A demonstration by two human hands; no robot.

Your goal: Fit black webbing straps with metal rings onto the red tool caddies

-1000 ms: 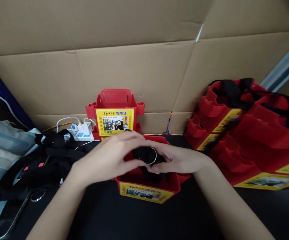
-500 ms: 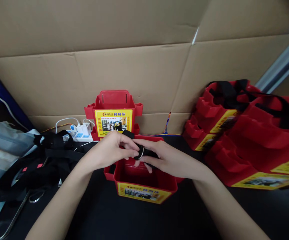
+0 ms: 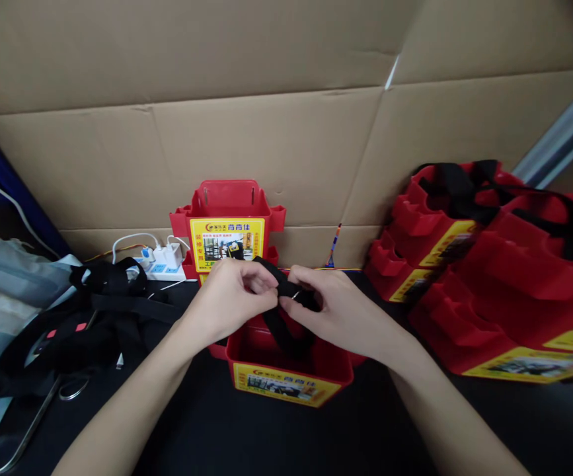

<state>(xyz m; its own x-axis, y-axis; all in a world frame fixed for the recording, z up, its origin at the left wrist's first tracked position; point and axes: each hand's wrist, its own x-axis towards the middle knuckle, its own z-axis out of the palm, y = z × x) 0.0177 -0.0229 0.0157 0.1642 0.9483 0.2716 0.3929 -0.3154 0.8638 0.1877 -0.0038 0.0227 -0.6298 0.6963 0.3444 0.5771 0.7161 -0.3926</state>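
Both hands meet over a small red plastic tool box (image 3: 286,373) with a yellow label, standing on the dark table. My left hand (image 3: 229,297) pinches a black webbing strap (image 3: 279,324) near its top end. Facing it, my right hand (image 3: 336,311) grips the same strap, and a glint of a metal ring shows between the fingers. The strap hangs down in a loop into the box. A second red box (image 3: 229,221) with the same label stands just behind, against the cardboard.
Several red boxes with black straps (image 3: 489,264) are heaped at the right. A pile of black straps (image 3: 98,304) lies at the left, beside a white power strip (image 3: 160,261) and scissors (image 3: 65,390). A cardboard wall (image 3: 286,132) closes the back.
The hands rose slightly and drew closer together. The metal ring, plainly seen before, is now mostly hidden by fingers, and the strap has been pulled out into a loop hanging into the box.
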